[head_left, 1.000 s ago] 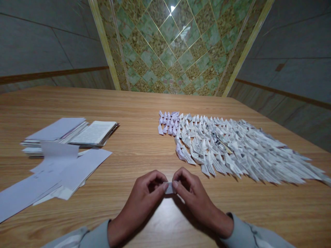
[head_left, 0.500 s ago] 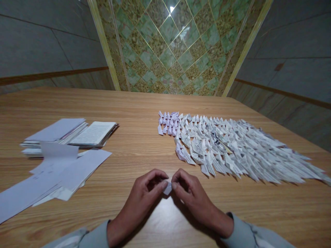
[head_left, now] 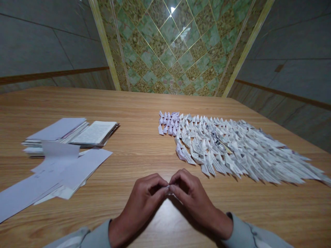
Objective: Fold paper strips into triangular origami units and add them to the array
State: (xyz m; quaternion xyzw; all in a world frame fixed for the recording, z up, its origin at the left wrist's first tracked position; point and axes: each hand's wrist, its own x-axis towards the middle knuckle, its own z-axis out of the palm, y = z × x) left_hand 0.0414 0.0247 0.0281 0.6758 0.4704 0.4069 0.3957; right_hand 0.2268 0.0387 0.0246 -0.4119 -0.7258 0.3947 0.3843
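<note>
Two hands, left hand (head_left: 142,201) and right hand (head_left: 193,196), gripping one folded paper scrap (head_left: 170,190); print on stacked pages (head_left: 94,133) unreadably small.

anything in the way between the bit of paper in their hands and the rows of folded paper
Nothing visible: only the wooden table lies between the small paper piece, pinched by the left hand and right hand, and the rows of folded paper. The loose white sheets lie off to the left.

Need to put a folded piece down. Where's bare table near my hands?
Bare wood lies between the loose white sheets and the rows of folded paper pieces, and right of your right hand, below those rows. It is crowded on the rows and around the stacked papers at left.
</note>
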